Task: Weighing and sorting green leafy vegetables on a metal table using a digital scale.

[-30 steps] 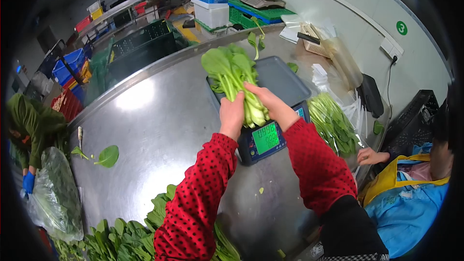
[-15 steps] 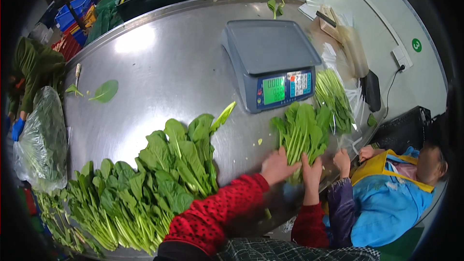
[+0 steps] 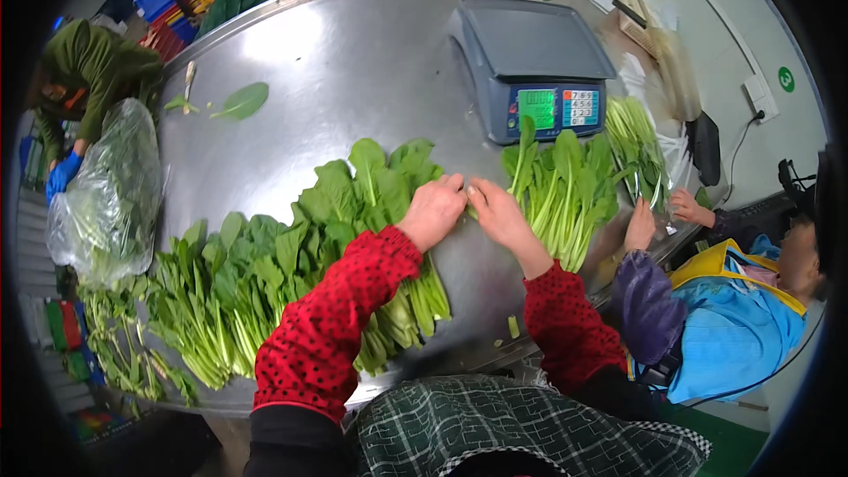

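Note:
My left hand (image 3: 433, 214) and my right hand (image 3: 502, 215) meet above the metal table, fingertips pinched close together. Whatever is between them is too small or hidden to name. Beneath my left wrist lies the end of a long pile of leafy greens (image 3: 340, 203), leaves pointing away and pale stems toward me. A separate bunch of leafy greens (image 3: 565, 185) rests just right of my right hand, in front of the grey weighing scale (image 3: 541, 44), whose tray bears nothing.
At right, a co-worker in a blue and yellow apron (image 3: 733, 318) handles bagged greens (image 3: 638, 143). Another person in green (image 3: 102, 62), at far left, holds a large plastic bag of greens (image 3: 115, 194). A knife (image 3: 189, 79) and loose leaf (image 3: 242, 101) lie on the metal table (image 3: 353, 53).
Both hands have left the right-hand bunch, which now lies fanned out on the table, and moved left to meet fingertip to fingertip. The co-worker's hands have moved to the bagged greens. The view has shifted.

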A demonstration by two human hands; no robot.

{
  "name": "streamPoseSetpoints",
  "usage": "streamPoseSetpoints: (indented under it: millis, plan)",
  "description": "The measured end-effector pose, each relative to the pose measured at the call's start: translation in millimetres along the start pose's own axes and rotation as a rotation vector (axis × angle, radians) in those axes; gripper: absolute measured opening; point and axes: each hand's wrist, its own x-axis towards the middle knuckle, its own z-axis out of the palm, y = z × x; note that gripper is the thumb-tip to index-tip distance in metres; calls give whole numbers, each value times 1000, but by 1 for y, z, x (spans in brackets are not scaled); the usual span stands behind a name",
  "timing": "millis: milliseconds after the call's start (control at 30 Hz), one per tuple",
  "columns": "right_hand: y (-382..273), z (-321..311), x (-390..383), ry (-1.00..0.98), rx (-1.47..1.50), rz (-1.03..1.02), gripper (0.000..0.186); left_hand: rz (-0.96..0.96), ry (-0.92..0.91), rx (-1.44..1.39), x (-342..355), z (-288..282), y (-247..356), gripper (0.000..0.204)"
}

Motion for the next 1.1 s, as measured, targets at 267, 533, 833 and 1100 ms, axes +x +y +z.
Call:
streamPoseSetpoints:
  millis: [267,533,833,1100]
  plan:
    - [9,20,27,100,-8,37,40,-516,44,-193,-142,-84,79,17]
    - [9,-59,221,244,-674,57,48,-656,166,-296,-188,-86,124,11]
    - [8,-14,277,244,-517,-44,26,-764,330,-328,-188,-95,106,11]
    - [-51,51,245,279,-429,-282,15,-762,229,-378,-172,-93,94,12]
